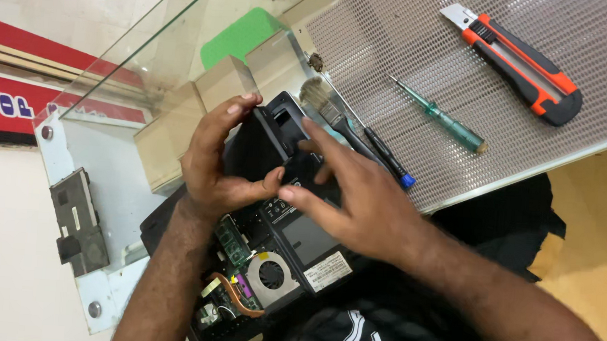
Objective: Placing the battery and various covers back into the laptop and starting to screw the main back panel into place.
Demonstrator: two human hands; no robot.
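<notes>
At the counter (pixel 370 26) edge, just below the brush (pixel 321 97), your laptop (pixel 291 241) lies bottom-up with fan and circuit board bared. Your left hand (pixel 213 160) has its grip closed on a black cover panel (pixel 259 149); your right hand (pixel 348 195) presses fingertips on it. It looks light, stiff and brittle: hold it by the edges, clear of the board.

A black laptop (pixel 277 247) lies upside down at the glass counter's edge, its bottom cover partly off. At its seven o'clock corner the bared inside shows a round fan (pixel 272 274), a green circuit board (pixel 233 242) and a copper pipe. A white label sits at five o'clock. A black panel (pixel 269 147) is tilted up at its twelve o'clock end.
</notes>
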